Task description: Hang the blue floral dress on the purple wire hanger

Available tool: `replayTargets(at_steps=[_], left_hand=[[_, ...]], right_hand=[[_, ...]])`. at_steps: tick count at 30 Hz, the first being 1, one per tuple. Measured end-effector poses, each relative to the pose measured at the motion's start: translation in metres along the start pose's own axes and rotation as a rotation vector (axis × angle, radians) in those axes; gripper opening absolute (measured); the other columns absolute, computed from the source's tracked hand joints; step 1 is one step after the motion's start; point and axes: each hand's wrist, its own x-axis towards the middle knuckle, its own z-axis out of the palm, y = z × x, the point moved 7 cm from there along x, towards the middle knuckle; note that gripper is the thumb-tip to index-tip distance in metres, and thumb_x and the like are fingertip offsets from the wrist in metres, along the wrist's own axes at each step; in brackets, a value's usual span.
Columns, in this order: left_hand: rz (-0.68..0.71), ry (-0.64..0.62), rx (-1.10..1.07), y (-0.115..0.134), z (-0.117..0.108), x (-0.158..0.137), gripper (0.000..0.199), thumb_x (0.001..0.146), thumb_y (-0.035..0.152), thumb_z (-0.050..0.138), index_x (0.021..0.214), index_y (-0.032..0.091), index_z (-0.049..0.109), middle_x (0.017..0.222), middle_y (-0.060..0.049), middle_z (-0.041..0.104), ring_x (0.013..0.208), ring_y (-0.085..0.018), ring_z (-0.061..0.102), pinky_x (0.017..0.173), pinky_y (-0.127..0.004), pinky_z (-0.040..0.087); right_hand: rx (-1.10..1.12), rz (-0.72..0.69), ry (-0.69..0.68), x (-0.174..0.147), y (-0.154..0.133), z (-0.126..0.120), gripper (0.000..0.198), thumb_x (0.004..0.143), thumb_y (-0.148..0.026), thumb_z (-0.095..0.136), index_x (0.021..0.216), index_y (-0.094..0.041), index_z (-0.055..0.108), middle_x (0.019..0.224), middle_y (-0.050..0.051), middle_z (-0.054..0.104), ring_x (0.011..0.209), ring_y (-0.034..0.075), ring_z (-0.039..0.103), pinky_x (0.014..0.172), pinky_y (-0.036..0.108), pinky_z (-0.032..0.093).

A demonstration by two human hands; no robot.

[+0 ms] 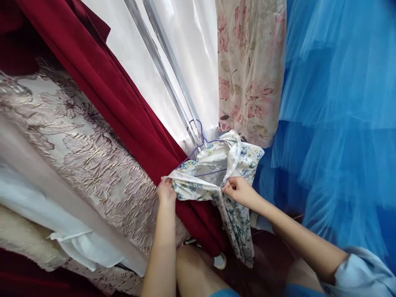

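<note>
A white garment with a blue and yellow floral print [238, 210] hangs around a thin purple hanger [194, 150] in front of me. My left hand [166, 190] pinches the garment's edge at its left side, stretching the cloth outward. Near the middle of the front opening, my right hand [238, 189] has its fingers closed on the garment's edge. The hanger's hook rises above the neckline, beside grey metal bars, and its lower bar shows through the opening. The garment's lower part dangles below my right hand.
Dark red cloth [123, 103] hangs diagonally on the left, beside embossed floral fabric [102, 161]. White curtain [198, 49] and metal bars [167, 78] stand behind. A beige floral garment [250, 74] and a blue tulle dress [337, 103] hang at right. A shoe [220, 261] shows below.
</note>
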Motion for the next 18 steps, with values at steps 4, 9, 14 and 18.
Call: replayTargets(at_steps=[4,9,14,18], left_hand=[[-0.156,-0.230,0.081,-0.058,0.022,-0.039,0.017,0.083,0.029,0.059,0.071,0.017,0.056,0.066,-0.003,0.063,0.066,-0.017,0.062,0.071,-0.031,0.051],[-0.184,-0.535,0.213,-0.089,0.050,-0.089,0.022,0.067,0.030,0.076,0.067,0.013,0.062,0.063,-0.002,0.064,0.063,-0.017,0.059,0.065,-0.028,0.049],[-0.097,-0.689,0.241,-0.071,0.082,-0.127,0.035,0.079,0.049,0.067,0.073,0.016,0.058,0.066,0.001,0.058,0.063,-0.014,0.057,0.064,-0.027,0.049],[0.119,-0.820,0.256,-0.032,0.111,-0.156,0.031,0.092,0.047,0.056,0.085,0.018,0.057,0.076,0.000,0.059,0.071,-0.014,0.057,0.070,-0.025,0.047]], right_hand=[[-0.146,0.041,-0.021,-0.002,0.016,-0.002,0.011,0.076,-0.024,0.056,0.066,-0.018,0.057,0.057,-0.001,0.057,0.053,0.013,0.051,0.049,0.023,0.033],[-0.458,0.104,-0.082,-0.005,0.041,-0.011,0.011,0.077,-0.021,0.056,0.067,-0.017,0.059,0.064,0.003,0.064,0.060,0.016,0.055,0.055,0.026,0.032],[-0.510,0.114,-0.142,-0.015,0.053,-0.007,0.008,0.073,-0.015,0.061,0.080,-0.016,0.064,0.077,0.006,0.069,0.072,0.019,0.060,0.064,0.027,0.037],[-0.273,-0.101,-0.203,-0.021,0.027,0.002,0.055,0.064,-0.020,0.075,0.117,-0.016,0.060,0.115,0.011,0.066,0.104,0.028,0.059,0.088,0.034,0.044]])
